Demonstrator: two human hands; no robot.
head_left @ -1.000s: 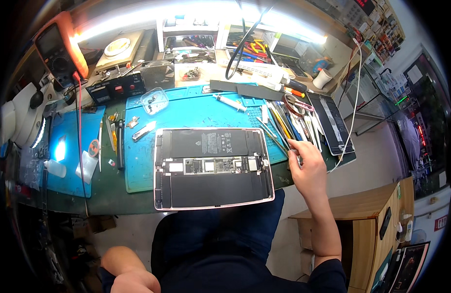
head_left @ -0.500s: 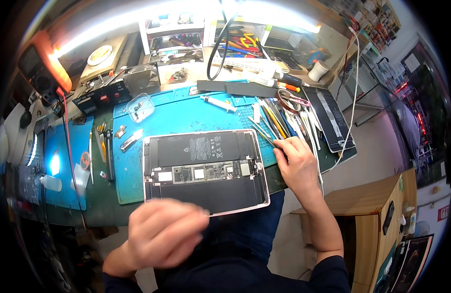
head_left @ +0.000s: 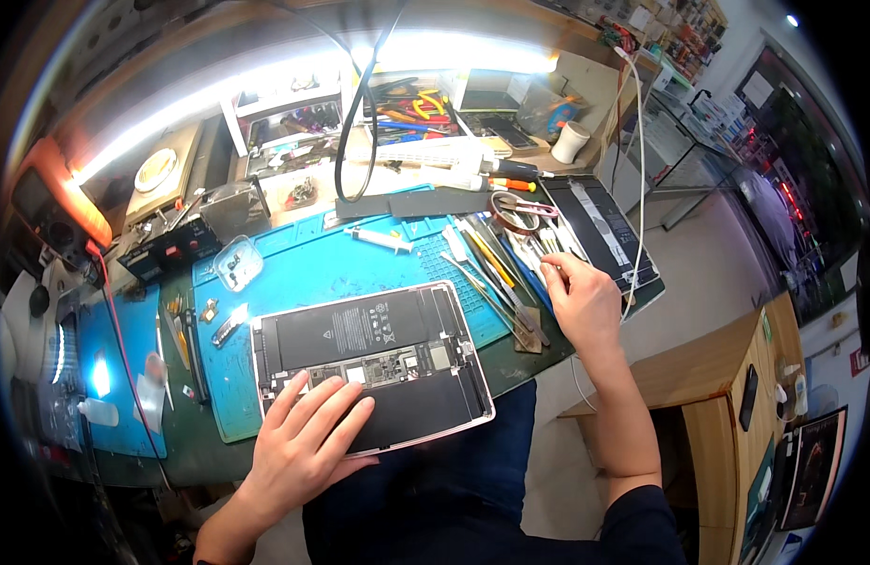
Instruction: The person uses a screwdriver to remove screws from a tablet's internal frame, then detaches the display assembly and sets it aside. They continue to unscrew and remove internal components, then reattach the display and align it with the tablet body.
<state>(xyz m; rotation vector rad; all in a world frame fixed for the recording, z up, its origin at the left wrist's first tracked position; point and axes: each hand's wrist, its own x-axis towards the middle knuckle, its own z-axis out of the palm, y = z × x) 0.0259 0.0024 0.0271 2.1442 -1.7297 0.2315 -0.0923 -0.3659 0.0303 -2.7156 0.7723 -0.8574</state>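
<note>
An opened tablet [head_left: 435, 386] lies at the front of the blue work mat, its black battery cells and middle circuit board bare. My left hand [head_left: 308, 424] rests on its near left part, fingers stretched out over the board and battery. To the right, my right hand [head_left: 585, 301] is over the row of hand tools, thumb and forefinger closed together by the pale, thin tools [head_left: 524, 254]. What those fingertips hold, if anything, is too small to make out. Metal tweezers [head_left: 501, 306] lie just left of this hand, apart from it.
A syringe [head_left: 378, 240] and a small clear box [head_left: 238, 264] sit on the mat [head_left: 293, 250]. A second opened tablet [head_left: 604, 231] lies at the right table edge, with a white cable [head_left: 640, 160] beside it. Left stands an orange multimeter [head_left: 63, 202]. A black cable [head_left: 341, 151] hangs overhead.
My left hand has come down from in front of the tablet onto it. The right hand has left the tweezers and shifted to the paler tools. The view has turned slightly.
</note>
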